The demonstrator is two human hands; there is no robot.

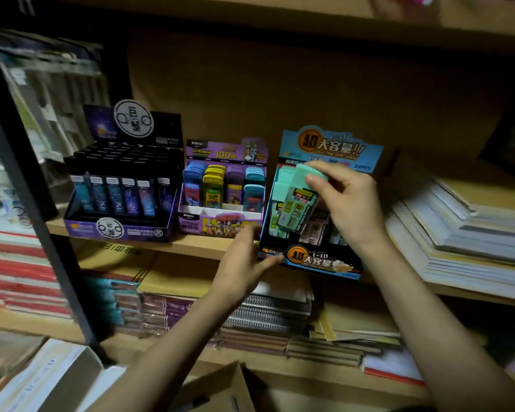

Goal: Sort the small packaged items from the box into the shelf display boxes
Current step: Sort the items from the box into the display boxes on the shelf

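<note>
A blue display box with orange lettering stands on the wooden shelf, holding several mint-green lead cases. My right hand pinches one mint-green lead case by its top, tilted, just above the box's opening. My left hand grips the box's lower left corner, thumb on its front and fingers behind its side. At the bottom of the view the flap of a brown cardboard box shows; its inside is hidden.
Left of the blue box stand a purple display box of coloured cases and a dark display box of black cases. Stacked paper lies to the right. Notebooks fill the shelf below. A black post stands left.
</note>
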